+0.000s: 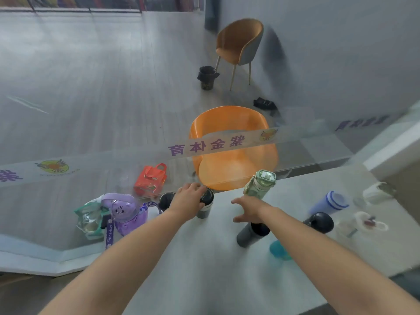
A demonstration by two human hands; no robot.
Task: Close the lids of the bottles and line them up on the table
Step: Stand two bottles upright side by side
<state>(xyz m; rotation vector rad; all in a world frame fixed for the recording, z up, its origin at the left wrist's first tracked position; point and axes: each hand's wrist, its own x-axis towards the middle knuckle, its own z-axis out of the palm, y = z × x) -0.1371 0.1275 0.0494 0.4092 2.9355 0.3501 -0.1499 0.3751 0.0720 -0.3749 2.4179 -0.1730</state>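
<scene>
My left hand (188,197) grips the black lid of a grey tumbler (204,211) standing near the table's far edge. My right hand (246,210) hovers with fingers spread just in front of a green bottle (259,184) with a square lid, touching nothing. Below that hand stands a dark grey flask (248,235) with its mouth uncovered. A round black lid (320,222) lies to its right. A purple bottle (127,213) with a strap and a teal-lidded clear bottle (89,221) stand at the far left.
A blue cup (328,203), a teal cup (278,247) and clear containers (361,225) crowd the right of the white table (204,269). A glass partition (113,164) runs along the table's far edge. Behind it stand an orange chair (234,151) and a red bag (151,179).
</scene>
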